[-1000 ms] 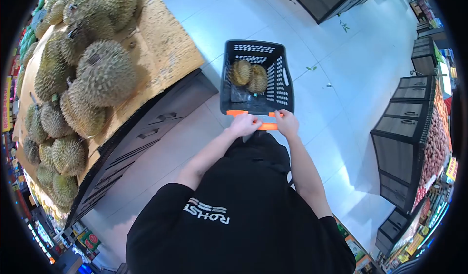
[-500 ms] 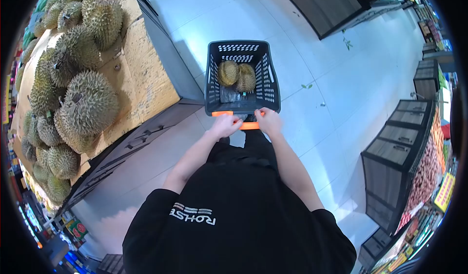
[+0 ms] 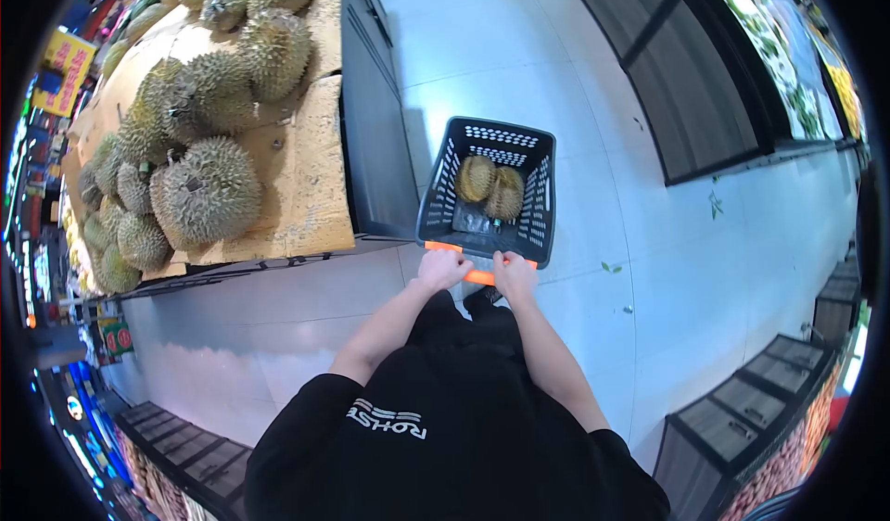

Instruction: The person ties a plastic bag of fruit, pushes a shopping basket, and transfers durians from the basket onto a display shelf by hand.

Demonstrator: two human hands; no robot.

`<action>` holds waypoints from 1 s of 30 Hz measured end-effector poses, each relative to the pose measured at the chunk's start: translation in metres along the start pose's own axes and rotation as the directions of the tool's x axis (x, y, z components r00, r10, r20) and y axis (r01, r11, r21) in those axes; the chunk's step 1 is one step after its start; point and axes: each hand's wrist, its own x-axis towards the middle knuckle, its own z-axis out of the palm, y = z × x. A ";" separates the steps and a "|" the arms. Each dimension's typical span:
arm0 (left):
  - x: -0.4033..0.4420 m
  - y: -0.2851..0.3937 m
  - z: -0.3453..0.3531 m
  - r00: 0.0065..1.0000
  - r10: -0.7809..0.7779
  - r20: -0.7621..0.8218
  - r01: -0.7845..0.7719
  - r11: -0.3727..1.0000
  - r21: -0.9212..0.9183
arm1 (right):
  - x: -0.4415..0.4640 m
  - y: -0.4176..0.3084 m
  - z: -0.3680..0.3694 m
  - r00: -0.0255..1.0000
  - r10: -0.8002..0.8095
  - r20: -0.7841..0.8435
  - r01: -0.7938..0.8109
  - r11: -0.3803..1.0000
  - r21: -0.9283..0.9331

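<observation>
Left hand (image 3: pixel 444 269) and right hand (image 3: pixel 515 276) curled round orange handle (image 3: pixel 480 278), covering parts, durian pile (image 3: pixel 208 192) cropped above

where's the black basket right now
In the head view, the black basket is near the middle, on the right side of the durian display, with the left hand and right hand on its orange handle.

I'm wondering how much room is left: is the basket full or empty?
Neither; it's partly filled. Two durians lie low in the basket, with open space above them.
</observation>
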 end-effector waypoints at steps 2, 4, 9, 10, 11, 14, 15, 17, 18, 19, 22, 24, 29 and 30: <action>0.009 0.003 -0.012 1.000 -0.026 0.002 0.026 0.999 -0.031 | 0.009 -0.006 -0.009 0.999 0.024 0.021 -0.024 1.000 -0.007; 0.015 0.005 -0.018 1.000 0.018 0.025 -0.017 0.999 -0.044 | 0.018 -0.005 -0.008 1.000 -0.006 0.003 0.006 1.000 -0.023; 0.040 0.011 -0.030 1.000 0.000 -0.025 -0.002 0.997 -0.073 | 0.050 -0.014 -0.018 0.995 -0.060 -0.085 0.058 0.998 -0.034; 0.043 0.012 -0.027 1.000 -0.007 -0.016 0.006 0.996 -0.084 | 0.051 -0.012 -0.020 0.996 -0.057 -0.074 0.054 0.998 -0.044; 0.050 0.013 -0.028 0.999 -0.001 -0.034 -0.002 0.995 -0.098 | 0.059 -0.015 -0.023 0.994 -0.061 -0.088 0.057 0.997 -0.042; 0.072 0.013 -0.038 0.995 0.020 -0.094 -0.031 0.992 -0.123 | 0.090 -0.020 -0.025 0.989 -0.103 -0.110 0.099 0.994 -0.038; 0.079 0.014 -0.042 0.994 0.018 -0.104 -0.031 0.991 -0.129 | 0.096 -0.024 -0.030 0.988 -0.110 -0.107 0.106 0.994 -0.042; 0.089 0.018 -0.047 0.994 0.016 -0.106 -0.030 0.991 -0.134 | 0.113 -0.024 -0.033 0.988 -0.115 -0.106 0.110 0.993 -0.048; 0.096 0.019 -0.051 0.995 0.005 -0.100 -0.019 0.989 -0.145 | 0.121 -0.030 -0.039 0.985 -0.131 -0.108 0.126 0.991 -0.052; 0.104 0.020 -0.055 0.994 0.007 -0.106 -0.023 0.989 -0.148 | 0.129 -0.036 -0.046 0.991 -0.119 -0.065 0.115 0.991 -0.065; 0.122 0.020 -0.069 0.990 -0.010 -0.141 -0.017 0.982 -0.187 | 0.154 -0.052 -0.058 0.993 -0.113 -0.014 0.112 0.990 -0.087; 0.138 0.024 -0.075 0.990 0.000 -0.138 -0.031 0.975 -0.222 | 0.169 -0.051 -0.064 0.985 -0.174 0.009 0.174 0.984 -0.031; 0.165 0.028 -0.098 0.998 0.034 -0.062 -0.047 0.976 -0.211 | 0.198 -0.071 -0.078 0.990 -0.140 0.011 0.140 0.985 -0.099; 0.170 0.028 -0.103 0.997 0.017 -0.073 -0.033 0.976 -0.213 | 0.203 -0.076 -0.081 0.993 -0.118 -0.002 0.117 0.987 -0.106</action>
